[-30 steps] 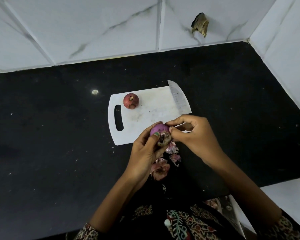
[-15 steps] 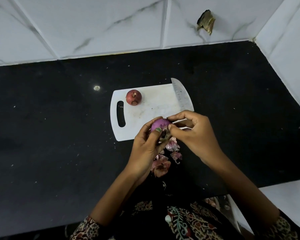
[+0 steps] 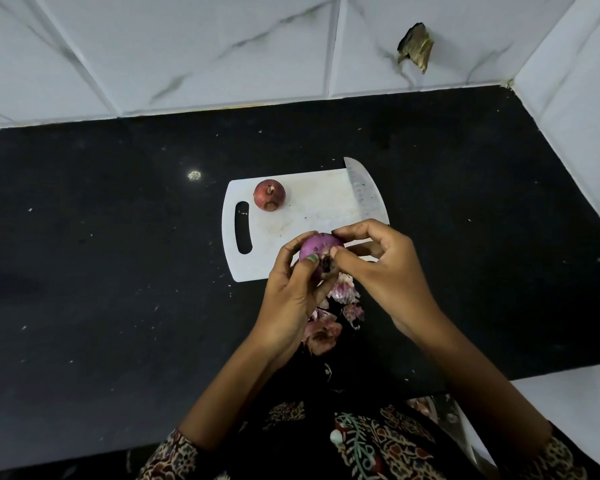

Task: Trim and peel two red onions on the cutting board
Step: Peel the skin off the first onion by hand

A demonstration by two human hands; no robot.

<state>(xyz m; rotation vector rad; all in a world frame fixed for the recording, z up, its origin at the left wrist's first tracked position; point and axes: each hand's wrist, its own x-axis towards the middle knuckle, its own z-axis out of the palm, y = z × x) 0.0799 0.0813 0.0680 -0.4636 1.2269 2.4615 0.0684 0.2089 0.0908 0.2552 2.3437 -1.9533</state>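
Note:
A small white cutting board (image 3: 312, 216) lies on the black counter. An unpeeled red onion (image 3: 269, 195) sits at the board's far left, beside the handle slot. My left hand (image 3: 293, 292) grips a second onion (image 3: 317, 247), shiny purple and mostly peeled, just above the board's near edge. My right hand (image 3: 378, 261) pinches at the dark root end of that onion with thumb and fingertips. A knife blade (image 3: 364, 195) lies along the board's right edge; its handle is hidden behind my right hand.
Loose pink onion skins (image 3: 329, 317) lie on the black counter (image 3: 118, 271) just in front of the board. White marbled wall tiles (image 3: 187, 46) rise behind and to the right. The counter's near edge runs along my patterned clothing.
Both hands with the peeled onion stay at the board's near edge. The dangling piece of skin seen under the onion a second ago no longer hangs there.

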